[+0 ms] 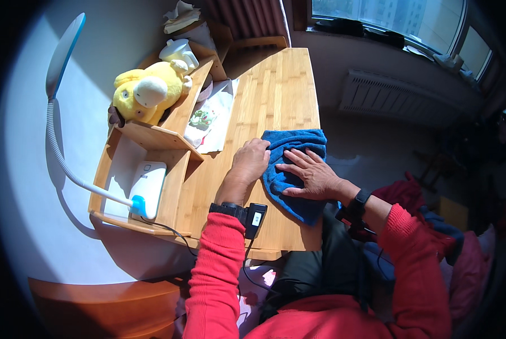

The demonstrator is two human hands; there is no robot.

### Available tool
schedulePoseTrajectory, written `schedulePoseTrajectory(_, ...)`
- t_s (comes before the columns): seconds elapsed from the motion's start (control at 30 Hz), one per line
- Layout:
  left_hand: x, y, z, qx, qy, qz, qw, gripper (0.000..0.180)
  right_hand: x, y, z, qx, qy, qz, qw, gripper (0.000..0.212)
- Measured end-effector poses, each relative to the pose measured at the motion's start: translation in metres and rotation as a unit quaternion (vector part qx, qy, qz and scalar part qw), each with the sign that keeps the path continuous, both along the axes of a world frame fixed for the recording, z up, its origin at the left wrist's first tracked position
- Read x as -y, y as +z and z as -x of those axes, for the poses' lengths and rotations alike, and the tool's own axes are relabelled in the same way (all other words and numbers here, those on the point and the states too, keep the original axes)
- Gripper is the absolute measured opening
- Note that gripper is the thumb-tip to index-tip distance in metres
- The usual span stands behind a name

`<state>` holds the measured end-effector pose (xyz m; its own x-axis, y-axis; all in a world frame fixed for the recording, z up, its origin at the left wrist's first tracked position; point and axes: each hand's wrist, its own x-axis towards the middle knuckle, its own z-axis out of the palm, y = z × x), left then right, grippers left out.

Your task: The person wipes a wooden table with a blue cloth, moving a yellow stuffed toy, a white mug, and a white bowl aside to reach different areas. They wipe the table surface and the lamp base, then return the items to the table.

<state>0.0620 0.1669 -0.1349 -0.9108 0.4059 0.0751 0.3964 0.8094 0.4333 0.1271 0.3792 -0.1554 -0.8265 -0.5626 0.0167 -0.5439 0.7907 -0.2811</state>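
Observation:
A blue towel [298,138] lies spread over the right edge of the wooden desk [275,85], creased, with one corner pointing toward me. Flat on top of it rests my right hand [314,176], fingers spread and pressing on the cloth. My left hand [251,161] is at the towel's left edge, its fingers curled in against the cloth; the fingertips are mostly hidden. Both wrists wear dark straps, and a small black device [256,220] with a cable sits beside my left wrist.
Along the desk's left side stands a wooden shelf unit [179,121] with a yellow plush toy [157,85] on top. A white desk lamp [66,56] rises from its lower compartment. Printed paper [213,118] lies by the shelf. A radiator [403,99] is beneath the window.

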Motion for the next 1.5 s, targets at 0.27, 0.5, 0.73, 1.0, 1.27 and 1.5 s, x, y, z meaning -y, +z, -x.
schedulePoseTrajectory(0.27, -0.002, 0.001, -0.001, -0.043, 0.019, 0.028, 0.998, 0.037, -0.008, -0.003, 0.062, 0.011, -0.045, -0.009, 0.999, 0.077)
schedulePoseTrajectory(0.5, 0.001, 0.008, 0.001, -0.028, 0.037, 0.068, 0.997, 0.037, -0.007, -0.007, 0.094, 0.017, -0.073, -0.020, 0.997, 0.078)
schedulePoseTrajectory(0.73, 0.004, 0.008, 0.004, -0.054, 0.044, 0.069, 0.995, 0.036, 0.007, -0.012, 0.066, -0.046, -0.094, -0.050, 0.993, 0.075)
schedulePoseTrajectory(1.0, 0.009, 0.002, 0.010, -0.023, 0.056, 0.076, 0.995, 0.036, 0.018, -0.014, -0.013, -0.085, -0.028, -0.011, 0.996, 0.083)
schedulePoseTrajectory(1.27, 0.024, -0.028, 0.038, 0.007, 0.102, -0.082, 0.991, 0.050, 0.026, -0.007, -0.044, -0.081, -0.025, -0.023, 0.996, 0.078)
schedulePoseTrajectory(1.5, 0.054, -0.036, 0.094, 0.029, 0.211, -0.221, 0.952, 0.063, 0.027, -0.003, -0.042, -0.067, -0.032, -0.016, 0.997, 0.078)
